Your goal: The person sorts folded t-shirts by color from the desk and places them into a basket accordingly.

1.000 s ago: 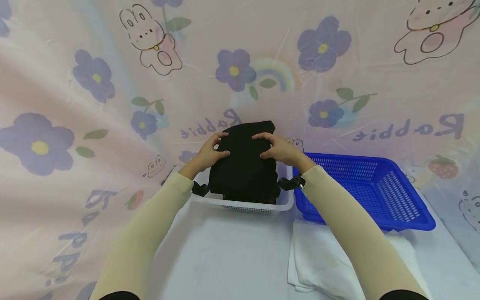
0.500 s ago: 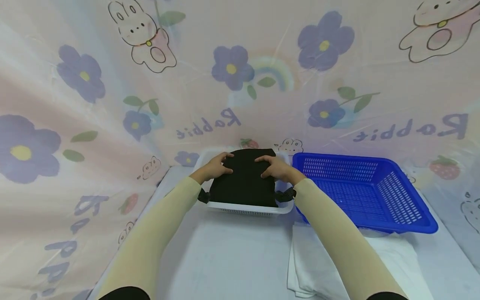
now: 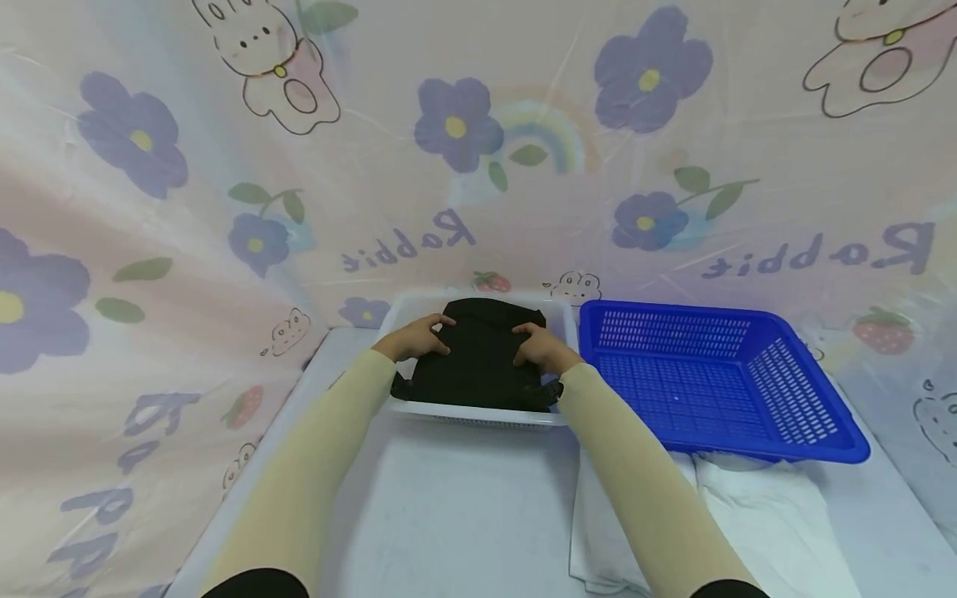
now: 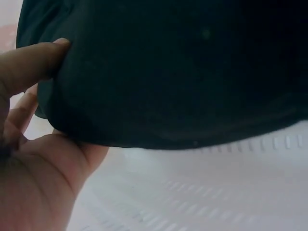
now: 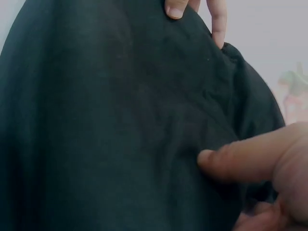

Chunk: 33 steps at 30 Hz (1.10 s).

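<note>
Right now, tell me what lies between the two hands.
In the head view, the folded black cloth lies between the left hand and right hand, inside the white basket.

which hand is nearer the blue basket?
Right. The right hand grips the black cloth on the side next to the blue basket; the left hand holds its far side.

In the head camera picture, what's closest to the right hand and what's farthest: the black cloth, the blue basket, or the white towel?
1. Black cloth: under the right hand, which holds it in the white basket.
2. Blue basket: just to the hand's right.
3. White towel: nearer the camera, partly under the blue basket.
</note>
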### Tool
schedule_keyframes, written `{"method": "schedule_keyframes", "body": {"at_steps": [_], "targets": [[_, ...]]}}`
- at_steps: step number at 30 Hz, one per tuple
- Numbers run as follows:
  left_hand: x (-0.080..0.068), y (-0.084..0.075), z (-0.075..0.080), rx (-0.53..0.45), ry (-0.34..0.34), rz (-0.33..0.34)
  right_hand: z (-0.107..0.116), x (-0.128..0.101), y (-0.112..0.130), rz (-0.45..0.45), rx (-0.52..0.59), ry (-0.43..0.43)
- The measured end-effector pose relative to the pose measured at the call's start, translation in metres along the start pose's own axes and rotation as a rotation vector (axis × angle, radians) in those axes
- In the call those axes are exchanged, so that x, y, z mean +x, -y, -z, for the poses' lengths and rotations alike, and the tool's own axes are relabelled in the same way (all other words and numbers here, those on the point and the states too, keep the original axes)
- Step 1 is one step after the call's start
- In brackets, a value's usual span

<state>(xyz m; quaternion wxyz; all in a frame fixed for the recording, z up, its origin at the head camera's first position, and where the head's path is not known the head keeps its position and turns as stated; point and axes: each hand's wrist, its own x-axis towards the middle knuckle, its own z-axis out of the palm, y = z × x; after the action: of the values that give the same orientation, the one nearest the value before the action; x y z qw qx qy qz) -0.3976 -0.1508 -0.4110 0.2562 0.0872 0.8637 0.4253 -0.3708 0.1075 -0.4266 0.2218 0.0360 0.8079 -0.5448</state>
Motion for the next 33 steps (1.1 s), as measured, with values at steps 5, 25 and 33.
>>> {"method": "schedule_keyframes", "body": {"at_steps": [5,25,33], "targets": [[-0.005,-0.002,-0.005,0.017,0.017,0.016,-0.003,-0.004,-0.006,0.0,-0.047,-0.023],[-0.085,-0.049,-0.016,0.243,-0.048,-0.268,0.03,-0.13,0.022,0.316,-0.556,-0.039],[-0.135,-0.077,-0.066,0.277,-0.017,-0.47,0.055,-0.189,-0.004,0.344,-0.604,-0.066]]}}
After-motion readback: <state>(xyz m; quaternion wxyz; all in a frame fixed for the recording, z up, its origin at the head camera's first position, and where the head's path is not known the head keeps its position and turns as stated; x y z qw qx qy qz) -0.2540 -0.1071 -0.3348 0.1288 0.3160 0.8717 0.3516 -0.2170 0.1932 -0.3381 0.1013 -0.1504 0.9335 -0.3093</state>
